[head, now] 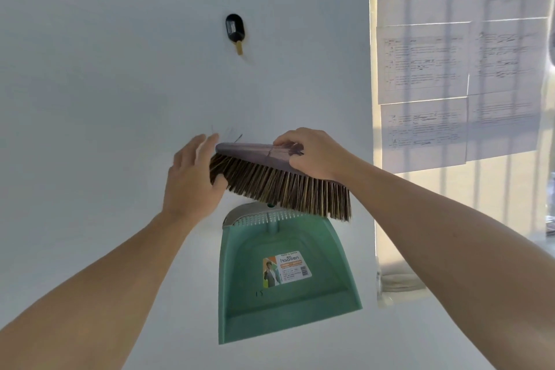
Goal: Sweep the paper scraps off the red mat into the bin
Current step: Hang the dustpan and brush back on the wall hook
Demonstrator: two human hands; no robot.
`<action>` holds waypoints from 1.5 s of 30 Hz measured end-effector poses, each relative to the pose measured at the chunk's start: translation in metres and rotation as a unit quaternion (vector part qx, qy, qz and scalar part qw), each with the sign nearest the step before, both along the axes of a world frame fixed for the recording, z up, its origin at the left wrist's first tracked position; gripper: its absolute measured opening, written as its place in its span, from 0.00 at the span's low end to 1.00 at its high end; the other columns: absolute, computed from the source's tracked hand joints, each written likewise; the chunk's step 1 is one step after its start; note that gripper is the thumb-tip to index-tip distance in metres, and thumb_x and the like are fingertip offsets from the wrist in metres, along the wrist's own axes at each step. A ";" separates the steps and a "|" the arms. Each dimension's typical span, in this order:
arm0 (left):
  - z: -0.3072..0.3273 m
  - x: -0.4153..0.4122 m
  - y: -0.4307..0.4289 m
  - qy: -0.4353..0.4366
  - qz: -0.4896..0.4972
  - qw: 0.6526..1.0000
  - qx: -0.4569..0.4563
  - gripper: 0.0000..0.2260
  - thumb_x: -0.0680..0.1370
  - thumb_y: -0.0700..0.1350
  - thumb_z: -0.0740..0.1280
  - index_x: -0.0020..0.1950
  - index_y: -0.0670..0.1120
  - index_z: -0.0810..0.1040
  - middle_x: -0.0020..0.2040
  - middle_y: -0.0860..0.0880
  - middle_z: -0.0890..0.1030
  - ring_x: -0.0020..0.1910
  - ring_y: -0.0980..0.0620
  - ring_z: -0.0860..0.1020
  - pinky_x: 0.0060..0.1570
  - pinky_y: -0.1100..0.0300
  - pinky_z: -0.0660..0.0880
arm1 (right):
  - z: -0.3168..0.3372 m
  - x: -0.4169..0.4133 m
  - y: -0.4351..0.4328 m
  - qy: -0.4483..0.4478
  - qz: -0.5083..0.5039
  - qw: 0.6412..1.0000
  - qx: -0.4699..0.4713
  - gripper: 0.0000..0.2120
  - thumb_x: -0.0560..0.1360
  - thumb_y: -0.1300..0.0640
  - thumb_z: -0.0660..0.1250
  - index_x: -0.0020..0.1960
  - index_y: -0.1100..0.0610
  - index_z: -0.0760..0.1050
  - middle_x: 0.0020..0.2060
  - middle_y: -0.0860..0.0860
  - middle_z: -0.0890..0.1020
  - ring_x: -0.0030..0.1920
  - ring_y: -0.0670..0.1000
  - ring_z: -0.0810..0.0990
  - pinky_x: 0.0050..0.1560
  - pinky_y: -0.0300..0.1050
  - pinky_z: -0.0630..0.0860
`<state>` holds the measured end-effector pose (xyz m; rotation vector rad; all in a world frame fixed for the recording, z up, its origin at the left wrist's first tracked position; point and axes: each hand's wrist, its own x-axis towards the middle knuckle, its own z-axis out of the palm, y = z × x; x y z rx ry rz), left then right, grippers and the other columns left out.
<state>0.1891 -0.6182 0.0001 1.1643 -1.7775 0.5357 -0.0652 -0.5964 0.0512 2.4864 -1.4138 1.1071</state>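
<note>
Dustpan [279, 288]: mint green, orange-and-white label. Broom head [258, 152]: grey block, bristles [282, 186] streaked brown and tan. Wall [105, 84]: white. Hook [235, 28]: black.

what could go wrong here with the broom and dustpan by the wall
1. The right hand grips only the top edge of the broom head, and the left hand just touches its end; it could slip.
2. The green dustpan hangs just beneath the bristles; what holds it is hidden, so a nudge might drop it.
</note>
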 end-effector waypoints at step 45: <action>-0.008 -0.016 -0.034 -0.066 0.105 0.985 0.122 0.22 0.81 0.49 0.61 0.75 0.49 0.63 0.68 0.43 0.71 0.65 0.38 0.68 0.58 0.40 0.69 | -0.064 -0.003 -0.038 -0.020 -0.205 0.978 -0.012 0.36 0.74 0.67 0.61 0.77 0.48 0.56 0.77 0.54 0.53 0.76 0.57 0.51 0.72 0.59 0.59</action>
